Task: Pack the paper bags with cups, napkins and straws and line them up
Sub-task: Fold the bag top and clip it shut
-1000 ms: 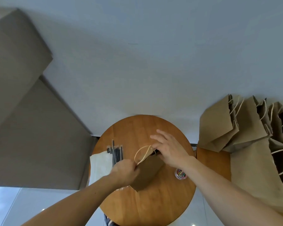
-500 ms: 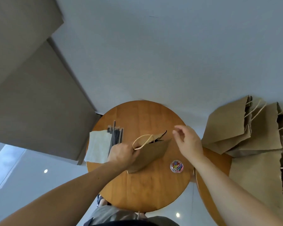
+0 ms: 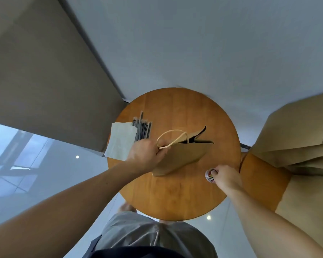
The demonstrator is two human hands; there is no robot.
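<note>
A brown paper bag (image 3: pixel 181 158) stands tilted on the round wooden table (image 3: pixel 175 192), its mouth slightly open. My left hand (image 3: pixel 145 157) grips the bag's upper left corner by the cream rope handles (image 3: pixel 171 135). My right hand (image 3: pixel 225 176) reaches into a small round container of coloured clips (image 3: pixel 210 176) near the table's right edge, fingers curled at its top. What they pinch is hidden. White napkins (image 3: pixel 119 144) and a bundle of black wrapped straws (image 3: pixel 143 130) lie at the table's left side. No cups are visible.
Several brown paper bags (image 3: pixel 295 144) are piled on a second wooden surface (image 3: pixel 259 181) to the right. A grey wall panel (image 3: pixel 45 71) stands to the left. Glossy pale floor lies below. My grey shorts show at the bottom.
My right hand left the bag's mouth and dropped down right to the clip container. The left hand kept its grip on the bag. The camera tilted further down.
</note>
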